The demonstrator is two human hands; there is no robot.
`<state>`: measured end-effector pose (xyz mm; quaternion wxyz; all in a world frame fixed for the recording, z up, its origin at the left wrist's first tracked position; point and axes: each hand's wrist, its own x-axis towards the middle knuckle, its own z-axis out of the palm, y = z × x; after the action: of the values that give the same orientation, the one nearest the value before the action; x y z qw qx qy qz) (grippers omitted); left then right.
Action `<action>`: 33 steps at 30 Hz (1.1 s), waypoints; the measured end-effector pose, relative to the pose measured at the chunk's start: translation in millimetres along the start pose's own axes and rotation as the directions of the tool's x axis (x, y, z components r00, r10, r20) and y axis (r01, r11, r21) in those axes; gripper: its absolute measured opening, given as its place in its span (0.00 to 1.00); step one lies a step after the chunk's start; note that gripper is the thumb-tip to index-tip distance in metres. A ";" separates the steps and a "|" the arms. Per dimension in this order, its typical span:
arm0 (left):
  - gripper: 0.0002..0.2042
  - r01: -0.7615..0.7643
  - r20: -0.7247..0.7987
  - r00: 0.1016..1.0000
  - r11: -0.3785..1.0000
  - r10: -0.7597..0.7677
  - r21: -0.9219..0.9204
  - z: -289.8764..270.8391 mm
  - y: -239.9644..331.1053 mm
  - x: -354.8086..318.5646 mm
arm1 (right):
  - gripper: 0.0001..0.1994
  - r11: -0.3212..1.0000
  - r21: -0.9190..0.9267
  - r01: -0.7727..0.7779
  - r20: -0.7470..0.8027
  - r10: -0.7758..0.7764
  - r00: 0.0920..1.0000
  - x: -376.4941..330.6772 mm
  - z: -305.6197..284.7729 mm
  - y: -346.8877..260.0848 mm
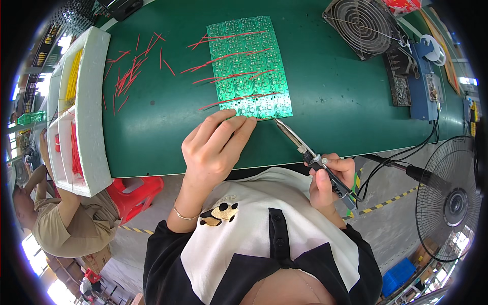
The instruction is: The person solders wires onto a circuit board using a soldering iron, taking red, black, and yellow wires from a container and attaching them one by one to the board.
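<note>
One green desk (152,127) carries one foam tray (94,101) at its left edge, one fan (363,25) at the far right corner and one green board (249,66) mid-desk with four red wires (231,56) across. The left hand (216,147), fingers loosely spread, presses the board's near edge. The right hand (330,180) grips one soldering iron (305,150), tip at the board's near right corner. A floor fan (452,198) stands right.

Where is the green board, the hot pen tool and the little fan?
green circuit board (249,61), head view, middle of its face.
soldering iron (292,134), head view, metal shaft.
small fan (362,25), head view, wire grille.
</note>
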<state>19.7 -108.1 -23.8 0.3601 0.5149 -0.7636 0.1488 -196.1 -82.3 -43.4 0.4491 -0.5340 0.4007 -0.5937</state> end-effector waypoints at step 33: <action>0.12 0.008 0.001 1.000 1.000 -0.008 -0.015 -0.8 0.5 0.3 | 0.10 0.998 0.062 -0.019 -0.053 0.022 0.998 1.0 0.4 -1.9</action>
<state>19.5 -107.6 -22.9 0.3640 0.5154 -0.7628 0.1414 -196.0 -82.7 -41.3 0.4606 -0.4997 0.3994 -0.6153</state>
